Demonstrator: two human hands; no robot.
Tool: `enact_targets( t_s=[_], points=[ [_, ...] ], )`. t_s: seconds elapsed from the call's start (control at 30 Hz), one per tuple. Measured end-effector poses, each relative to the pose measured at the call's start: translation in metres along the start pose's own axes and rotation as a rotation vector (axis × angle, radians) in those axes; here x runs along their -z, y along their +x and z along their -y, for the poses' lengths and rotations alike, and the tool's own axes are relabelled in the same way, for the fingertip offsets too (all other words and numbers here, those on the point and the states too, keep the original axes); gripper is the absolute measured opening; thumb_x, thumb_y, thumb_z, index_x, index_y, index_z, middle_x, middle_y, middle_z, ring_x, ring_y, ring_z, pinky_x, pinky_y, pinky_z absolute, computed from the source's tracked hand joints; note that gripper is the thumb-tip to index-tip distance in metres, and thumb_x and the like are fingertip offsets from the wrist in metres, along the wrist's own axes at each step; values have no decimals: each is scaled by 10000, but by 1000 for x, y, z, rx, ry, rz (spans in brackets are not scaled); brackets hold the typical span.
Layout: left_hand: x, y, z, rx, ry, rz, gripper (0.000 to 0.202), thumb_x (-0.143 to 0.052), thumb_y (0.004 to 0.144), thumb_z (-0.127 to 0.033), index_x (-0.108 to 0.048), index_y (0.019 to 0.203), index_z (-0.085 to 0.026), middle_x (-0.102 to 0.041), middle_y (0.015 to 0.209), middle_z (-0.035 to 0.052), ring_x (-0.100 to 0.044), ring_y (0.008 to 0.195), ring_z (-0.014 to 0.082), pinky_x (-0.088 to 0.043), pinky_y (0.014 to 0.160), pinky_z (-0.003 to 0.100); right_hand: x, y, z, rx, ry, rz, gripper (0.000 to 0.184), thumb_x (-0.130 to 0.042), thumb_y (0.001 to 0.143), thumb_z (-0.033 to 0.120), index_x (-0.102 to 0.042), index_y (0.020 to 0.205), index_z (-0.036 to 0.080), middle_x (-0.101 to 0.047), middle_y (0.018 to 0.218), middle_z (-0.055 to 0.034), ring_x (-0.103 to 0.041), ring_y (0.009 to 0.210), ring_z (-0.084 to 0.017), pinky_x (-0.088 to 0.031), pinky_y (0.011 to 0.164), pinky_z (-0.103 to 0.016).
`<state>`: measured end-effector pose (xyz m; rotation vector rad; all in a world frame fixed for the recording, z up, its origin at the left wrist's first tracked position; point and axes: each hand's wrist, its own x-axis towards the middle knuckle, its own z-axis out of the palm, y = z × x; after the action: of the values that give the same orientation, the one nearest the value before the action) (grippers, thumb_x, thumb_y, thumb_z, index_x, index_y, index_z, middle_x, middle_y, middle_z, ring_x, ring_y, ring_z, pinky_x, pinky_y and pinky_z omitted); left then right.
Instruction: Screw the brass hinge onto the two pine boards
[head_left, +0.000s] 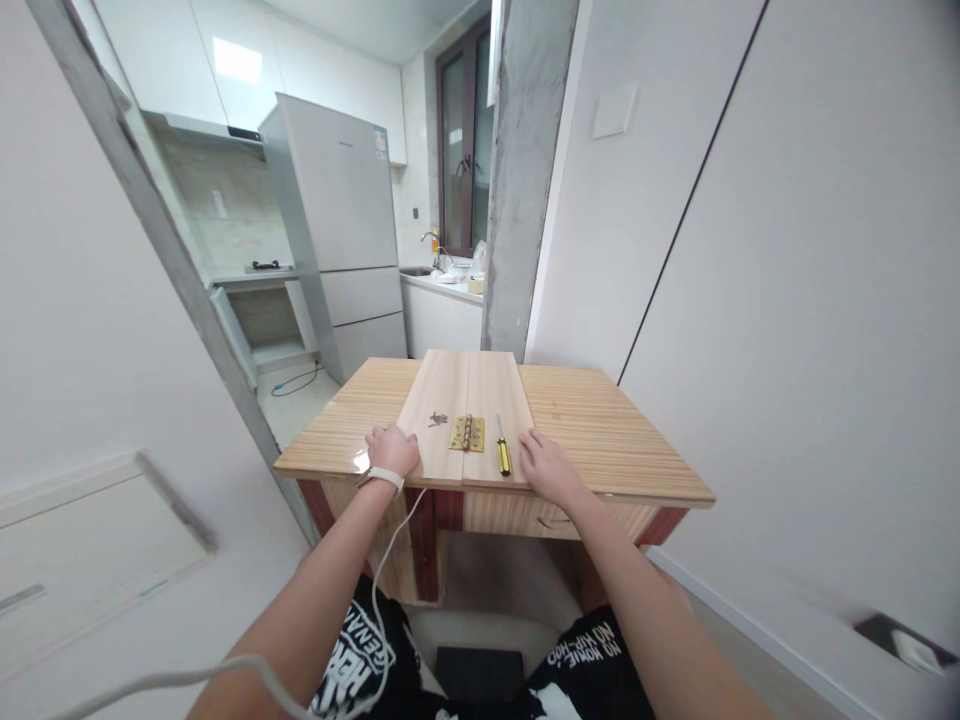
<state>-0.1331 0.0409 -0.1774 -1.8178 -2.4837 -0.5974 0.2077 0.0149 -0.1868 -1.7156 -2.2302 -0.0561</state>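
Observation:
Two pale wooden boards lie side by side on the desk, the left board point(441, 382) and the right board point(492, 382), their long edges meeting in a thin seam. My left hand point(394, 450) grips the outer edge of the left board, fingers curled. At the outer edge of the right board, my right hand point(549, 464) holds on with bent fingers. A brass hinge point(467, 433) lies open flat across the seam. Left of it is a small pile of dark screws point(437, 419). A yellow-and-black screwdriver point(502, 457) rests on the right board, its tip pointing away from me.
The striped wooden desk point(592, 425) extends on both sides of the boards. A white cable point(397, 530) runs down from near my left wrist. Walls stand close at left and right. Beyond are a fridge point(337, 200) and a kitchen counter point(446, 290) with a sink.

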Motion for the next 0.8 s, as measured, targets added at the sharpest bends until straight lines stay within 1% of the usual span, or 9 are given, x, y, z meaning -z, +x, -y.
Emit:
enact_targets(
  t_s=[0.2, 0.33, 0.47, 0.57, 0.67, 0.8],
  points=[
    [-3, -17, -35, -26, -50, -20, 464, -517, 902, -444, -713, 1111, -79, -649, 1170, 289, -561, 1174, 439, -431, 950, 523, 8, -10, -36, -2, -19, 10, 517, -342, 1047, 347, -546, 1489, 172, -459, 1591, -132, -416, 1476, -234, -305, 1222, -398],
    [-5, -27, -55, -28, -96, -5, 461, -531, 904, -434, -696, 1131, -68, -613, 1207, 317, -542, 1184, 459, -428, 934, 539, 16, -16, -56, 11, -10, 18, 545, -316, 1050, 359, -540, 1492, 133, -458, 1588, -151, -411, 1481, -229, -307, 1230, -397],
    [-8, -34, -70, -29, -110, 19, 471, -511, 915, -426, -673, 1180, -72, -580, 1258, 334, -521, 1211, 464, -412, 936, 557, 23, -21, -69, -3, 7, 27, 535, -330, 1046, 356, -556, 1485, 149, -470, 1582, -139, -406, 1486, -220, -290, 1245, -397],
    [-10, -35, -74, -39, -100, 10, 469, -518, 905, -427, -682, 1170, -77, -594, 1245, 338, -528, 1201, 468, -423, 914, 560, 26, -24, -73, -2, 7, 34, 531, -332, 1047, 356, -558, 1485, 159, -472, 1583, -129, -405, 1487, -215, -284, 1249, -392],
    [-9, -31, -73, -65, -75, 14, 476, -531, 896, -442, -696, 1141, -69, -615, 1223, 331, -550, 1173, 465, -434, 906, 543, 27, -24, -74, 13, -1, 38, 536, -330, 1049, 358, -552, 1490, 146, -470, 1583, -133, -406, 1486, -214, -278, 1250, -380],
    [-5, -23, -69, -120, -14, 71, 464, -554, 884, -447, -706, 1114, -74, -639, 1188, 317, -568, 1162, 456, -432, 915, 517, 29, -23, -78, 30, 6, 40, 534, -337, 1048, 356, -548, 1494, 150, -482, 1574, -135, -407, 1484, -204, -288, 1243, -371]
  ],
)
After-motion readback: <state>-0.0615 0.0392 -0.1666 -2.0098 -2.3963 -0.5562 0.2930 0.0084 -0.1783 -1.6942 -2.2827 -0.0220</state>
